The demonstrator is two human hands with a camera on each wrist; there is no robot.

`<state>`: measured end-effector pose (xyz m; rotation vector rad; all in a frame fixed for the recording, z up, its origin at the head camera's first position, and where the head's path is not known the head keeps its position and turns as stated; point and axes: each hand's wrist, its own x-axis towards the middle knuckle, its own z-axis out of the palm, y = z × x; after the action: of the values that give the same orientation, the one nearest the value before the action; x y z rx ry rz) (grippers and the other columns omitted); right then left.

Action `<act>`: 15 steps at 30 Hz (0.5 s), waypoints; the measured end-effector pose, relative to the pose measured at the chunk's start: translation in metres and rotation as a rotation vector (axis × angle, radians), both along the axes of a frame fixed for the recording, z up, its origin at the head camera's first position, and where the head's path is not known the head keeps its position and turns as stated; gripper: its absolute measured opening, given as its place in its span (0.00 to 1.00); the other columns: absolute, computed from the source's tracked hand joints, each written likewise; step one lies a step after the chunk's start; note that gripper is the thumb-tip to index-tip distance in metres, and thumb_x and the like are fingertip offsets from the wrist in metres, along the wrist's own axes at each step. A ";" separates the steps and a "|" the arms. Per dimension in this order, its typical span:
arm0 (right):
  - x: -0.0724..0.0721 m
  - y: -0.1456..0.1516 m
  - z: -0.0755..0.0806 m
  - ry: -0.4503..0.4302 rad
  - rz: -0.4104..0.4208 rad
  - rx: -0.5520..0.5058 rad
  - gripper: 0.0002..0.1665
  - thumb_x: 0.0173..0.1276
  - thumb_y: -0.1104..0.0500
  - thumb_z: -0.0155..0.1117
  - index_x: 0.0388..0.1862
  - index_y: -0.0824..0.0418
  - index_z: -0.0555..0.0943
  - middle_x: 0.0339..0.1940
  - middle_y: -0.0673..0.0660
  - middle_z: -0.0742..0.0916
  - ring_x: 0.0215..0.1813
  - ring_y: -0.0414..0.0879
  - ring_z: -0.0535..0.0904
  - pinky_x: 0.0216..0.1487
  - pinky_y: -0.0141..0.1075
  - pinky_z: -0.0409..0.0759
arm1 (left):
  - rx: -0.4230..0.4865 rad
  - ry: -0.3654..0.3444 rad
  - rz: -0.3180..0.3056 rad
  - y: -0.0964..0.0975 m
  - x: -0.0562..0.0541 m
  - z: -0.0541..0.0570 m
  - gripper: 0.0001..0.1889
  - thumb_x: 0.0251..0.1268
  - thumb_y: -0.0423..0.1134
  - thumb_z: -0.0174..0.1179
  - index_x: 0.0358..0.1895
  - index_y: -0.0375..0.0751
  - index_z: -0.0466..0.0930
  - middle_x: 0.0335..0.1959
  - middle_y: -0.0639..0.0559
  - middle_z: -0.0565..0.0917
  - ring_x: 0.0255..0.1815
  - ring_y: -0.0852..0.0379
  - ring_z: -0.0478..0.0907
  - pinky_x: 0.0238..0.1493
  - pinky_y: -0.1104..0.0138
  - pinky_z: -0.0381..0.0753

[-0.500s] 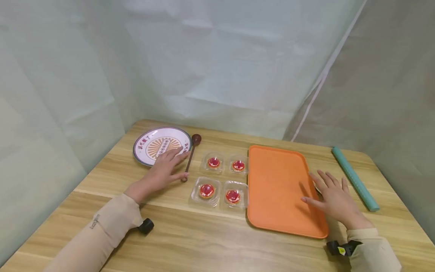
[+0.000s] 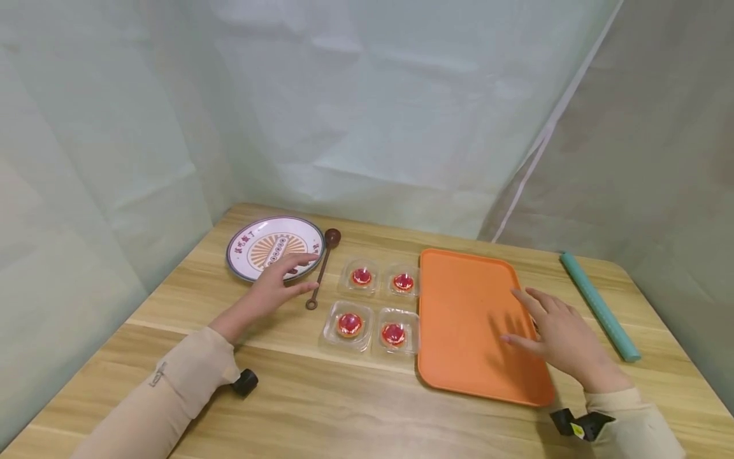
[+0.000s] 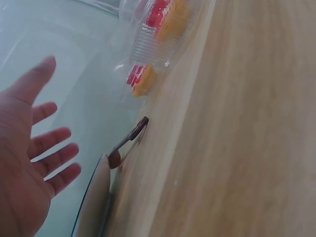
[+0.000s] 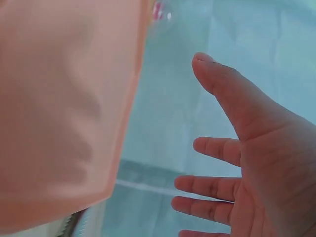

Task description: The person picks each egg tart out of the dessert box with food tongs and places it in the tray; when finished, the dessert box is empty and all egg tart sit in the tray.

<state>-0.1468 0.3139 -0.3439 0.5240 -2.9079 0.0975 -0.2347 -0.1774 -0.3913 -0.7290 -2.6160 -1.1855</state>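
Note:
My left hand [image 2: 272, 293] hovers over the near edge of a white patterned plate [image 2: 258, 239], fingers loosely spread and holding nothing. Beside its fingertips lies a dark brown long-handled spoon [image 2: 323, 271]. Over the right edge of an orange tray [image 2: 467, 319] hangs my right hand [image 2: 568, 338], palm down, also without anything in it. In the right wrist view, a gap separates its fingers from the tray [image 4: 64, 98]. Several clear plastic boxes, each with a red-topped tart [image 2: 349, 324], stand between the spoon and the tray.
A teal rod [image 2: 599, 306] lies at the right side of the wooden table [image 2: 344, 408]. Something small, mostly hidden by my right hand, sits beside the tray's right edge. Pale cloth [image 2: 367, 115] hangs behind and along the sides.
My left hand's fingers have drawn closer together and bent slightly. The right hand has shifted a little left over the tray, and its shadow there has spread. The objects stay where they were.

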 end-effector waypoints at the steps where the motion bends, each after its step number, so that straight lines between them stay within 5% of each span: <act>1: 0.000 -0.002 0.003 0.012 0.012 0.002 0.50 0.58 0.34 0.65 0.71 0.61 0.66 0.63 0.71 0.75 0.60 0.71 0.71 0.56 0.66 0.69 | 0.012 -0.024 -0.012 0.000 0.001 0.001 0.31 0.58 0.41 0.67 0.65 0.39 0.70 0.65 0.39 0.73 0.64 0.41 0.71 0.62 0.47 0.74; 7: 0.001 -0.021 0.021 0.024 0.060 0.024 0.48 0.58 0.34 0.66 0.71 0.59 0.67 0.62 0.69 0.77 0.58 0.69 0.75 0.55 0.65 0.72 | 0.040 -0.165 -0.110 0.000 0.003 0.006 0.32 0.55 0.39 0.69 0.66 0.44 0.70 0.63 0.40 0.75 0.60 0.41 0.74 0.61 0.48 0.74; 15: -0.002 -0.048 0.033 0.012 0.106 0.066 0.46 0.57 0.36 0.67 0.69 0.58 0.69 0.60 0.65 0.79 0.56 0.66 0.77 0.55 0.61 0.74 | -0.036 -0.184 -0.226 0.001 0.006 0.006 0.33 0.52 0.42 0.71 0.63 0.40 0.71 0.57 0.40 0.80 0.52 0.47 0.76 0.52 0.61 0.75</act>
<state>-0.1490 0.2659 -0.3107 0.6881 -2.8786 0.0127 -0.2288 -0.1765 -0.3848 -0.9897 -2.7682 -1.3262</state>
